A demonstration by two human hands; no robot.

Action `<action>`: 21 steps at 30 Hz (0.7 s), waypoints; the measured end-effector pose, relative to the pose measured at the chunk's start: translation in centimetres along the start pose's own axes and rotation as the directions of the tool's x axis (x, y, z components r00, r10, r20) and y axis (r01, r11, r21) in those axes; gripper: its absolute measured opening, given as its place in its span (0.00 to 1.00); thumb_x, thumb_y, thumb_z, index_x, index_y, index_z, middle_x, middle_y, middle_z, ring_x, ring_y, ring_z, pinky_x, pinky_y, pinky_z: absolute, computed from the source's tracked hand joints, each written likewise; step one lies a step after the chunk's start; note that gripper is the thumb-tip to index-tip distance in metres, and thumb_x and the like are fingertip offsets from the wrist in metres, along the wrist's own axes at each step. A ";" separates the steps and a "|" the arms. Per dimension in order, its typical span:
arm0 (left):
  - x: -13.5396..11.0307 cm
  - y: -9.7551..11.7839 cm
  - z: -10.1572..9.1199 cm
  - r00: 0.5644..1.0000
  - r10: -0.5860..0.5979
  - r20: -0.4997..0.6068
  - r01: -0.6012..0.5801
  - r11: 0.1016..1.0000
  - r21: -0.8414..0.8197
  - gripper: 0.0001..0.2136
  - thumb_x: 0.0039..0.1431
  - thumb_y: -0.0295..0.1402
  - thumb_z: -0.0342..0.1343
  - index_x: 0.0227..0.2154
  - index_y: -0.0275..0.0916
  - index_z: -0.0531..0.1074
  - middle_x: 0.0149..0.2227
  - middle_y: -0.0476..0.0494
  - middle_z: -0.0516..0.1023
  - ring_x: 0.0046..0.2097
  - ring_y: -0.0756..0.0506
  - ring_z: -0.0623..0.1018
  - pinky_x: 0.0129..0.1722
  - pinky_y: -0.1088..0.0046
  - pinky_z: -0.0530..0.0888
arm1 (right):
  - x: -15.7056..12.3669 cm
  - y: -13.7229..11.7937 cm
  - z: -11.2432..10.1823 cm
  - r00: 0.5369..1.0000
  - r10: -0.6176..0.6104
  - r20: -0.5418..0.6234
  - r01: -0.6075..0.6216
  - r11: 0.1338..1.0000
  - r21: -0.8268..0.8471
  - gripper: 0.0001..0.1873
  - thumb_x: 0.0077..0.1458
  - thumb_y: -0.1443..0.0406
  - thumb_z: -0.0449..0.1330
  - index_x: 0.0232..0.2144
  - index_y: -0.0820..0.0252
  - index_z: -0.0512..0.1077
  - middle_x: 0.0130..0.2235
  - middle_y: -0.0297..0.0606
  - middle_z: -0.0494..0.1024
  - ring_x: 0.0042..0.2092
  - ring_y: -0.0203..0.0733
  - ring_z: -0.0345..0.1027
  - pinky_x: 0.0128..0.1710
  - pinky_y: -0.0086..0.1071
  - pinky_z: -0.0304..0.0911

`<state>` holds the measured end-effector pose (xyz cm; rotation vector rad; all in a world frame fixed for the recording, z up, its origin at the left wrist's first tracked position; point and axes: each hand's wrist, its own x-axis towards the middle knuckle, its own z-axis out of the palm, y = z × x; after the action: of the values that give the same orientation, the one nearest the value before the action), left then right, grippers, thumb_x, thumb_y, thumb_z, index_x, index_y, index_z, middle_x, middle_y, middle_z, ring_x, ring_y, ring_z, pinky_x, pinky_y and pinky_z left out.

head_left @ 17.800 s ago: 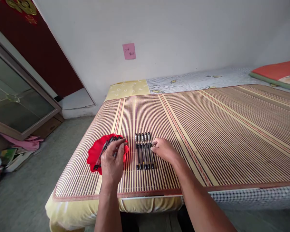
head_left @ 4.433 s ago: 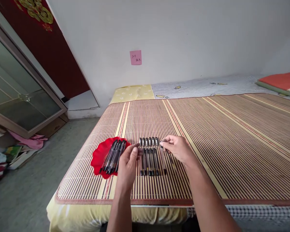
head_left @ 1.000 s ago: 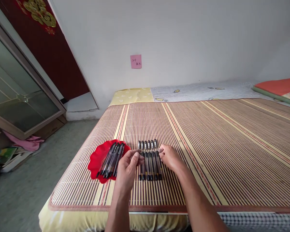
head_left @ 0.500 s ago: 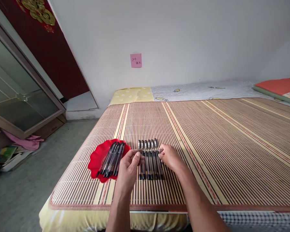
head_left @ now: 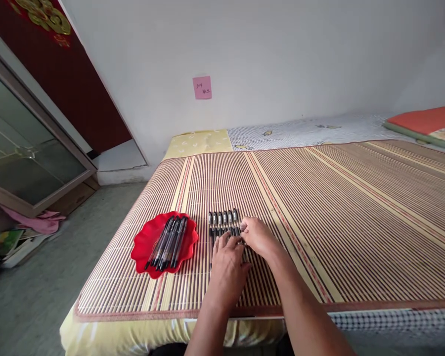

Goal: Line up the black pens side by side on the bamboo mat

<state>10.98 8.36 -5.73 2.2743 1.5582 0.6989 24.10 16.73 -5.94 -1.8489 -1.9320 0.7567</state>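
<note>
Covering the lower part of the pen row (head_left: 225,218), our left hand (head_left: 228,269) had its fingers (head_left: 223,241) slightly spread. Our right hand (head_left: 258,237) curled at the row's right end; we could not tell whether it pinched a pen. More pens (head_left: 169,242) lay in the red dish (head_left: 144,242).

Yellow-and-checked cloth-covered bed (head_left: 107,336) with a tan-and-brown striped slat mat (head_left: 311,198) on top. Shiny red scalloped plate (head_left: 141,242) sits on that, row of slim black-and-clear pens (head_left: 224,217) just right of the plate; folded orange-and-green bedding (head_left: 422,120) lies far to its right.
</note>
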 end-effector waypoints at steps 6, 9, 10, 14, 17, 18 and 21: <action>0.1 -0.8 0.0 1.000 -0.002 0.024 0.002 1.000 0.015 0.19 0.50 0.22 0.68 0.47 0.37 0.78 0.56 0.38 0.77 0.64 0.29 0.66 0.64 0.42 0.65 | -0.1 -0.1 -0.2 1.000 -0.016 0.017 0.016 1.000 0.000 0.08 0.49 0.77 0.61 0.29 0.61 0.75 0.28 0.35 0.76 0.31 0.36 0.66 0.30 0.28 0.50; 0.0 -0.9 0.3 1.000 0.001 0.014 -0.001 1.000 0.018 0.18 0.50 0.23 0.68 0.45 0.38 0.78 0.54 0.37 0.78 0.64 0.28 0.66 0.63 0.41 0.65 | -0.3 -0.3 -0.4 1.000 -0.019 0.024 0.019 1.000 0.010 0.09 0.50 0.78 0.60 0.28 0.61 0.74 0.27 0.35 0.75 0.30 0.36 0.66 0.29 0.28 0.50; 0.0 -0.9 0.3 1.000 0.005 0.011 -0.005 1.000 0.017 0.16 0.50 0.23 0.68 0.44 0.38 0.78 0.54 0.37 0.78 0.63 0.29 0.67 0.63 0.41 0.66 | -0.3 -0.3 -0.5 1.000 -0.019 0.025 0.019 1.000 0.014 0.09 0.50 0.78 0.60 0.27 0.61 0.74 0.27 0.34 0.75 0.30 0.35 0.66 0.29 0.28 0.49; 0.2 -1.2 -0.3 0.998 0.053 -0.036 -0.054 0.998 -0.020 0.11 0.55 0.23 0.64 0.42 0.38 0.78 0.51 0.37 0.78 0.61 0.31 0.69 0.61 0.45 0.70 | -0.4 -0.1 -0.6 0.999 -0.017 0.030 0.016 0.999 0.042 0.09 0.51 0.77 0.60 0.27 0.60 0.72 0.25 0.33 0.75 0.28 0.34 0.66 0.28 0.27 0.50; 0.3 -1.9 -1.2 0.988 0.089 -0.129 -0.098 0.993 -0.064 0.12 0.61 0.20 0.55 0.44 0.39 0.78 0.49 0.38 0.79 0.58 0.36 0.72 0.60 0.46 0.70 | -0.5 0.1 -0.7 0.999 -0.011 0.042 0.009 0.998 0.068 0.08 0.53 0.76 0.59 0.28 0.60 0.72 0.26 0.33 0.76 0.27 0.34 0.67 0.28 0.27 0.50; 0.3 -2.2 -1.5 0.984 0.091 -0.156 -0.103 0.992 -0.077 0.13 0.63 0.20 0.53 0.44 0.40 0.78 0.49 0.39 0.79 0.58 0.37 0.72 0.61 0.46 0.70 | -0.6 0.2 -0.7 0.999 -0.009 0.046 0.006 0.997 0.076 0.08 0.54 0.76 0.59 0.28 0.60 0.72 0.26 0.33 0.76 0.27 0.34 0.68 0.27 0.27 0.50; 0.2 -2.9 -2.3 0.980 0.066 -0.189 -0.087 0.991 -0.106 0.15 0.64 0.21 0.51 0.45 0.41 0.79 0.49 0.40 0.79 0.59 0.37 0.70 0.62 0.46 0.69 | -0.7 0.3 -0.7 0.998 -0.003 0.060 -0.003 0.996 0.093 0.07 0.54 0.75 0.59 0.29 0.59 0.72 0.28 0.34 0.77 0.27 0.34 0.69 0.27 0.27 0.52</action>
<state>7.54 9.51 -5.20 2.2496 1.4737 1.0190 24.84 16.17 -5.55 -1.7904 -1.8991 0.8970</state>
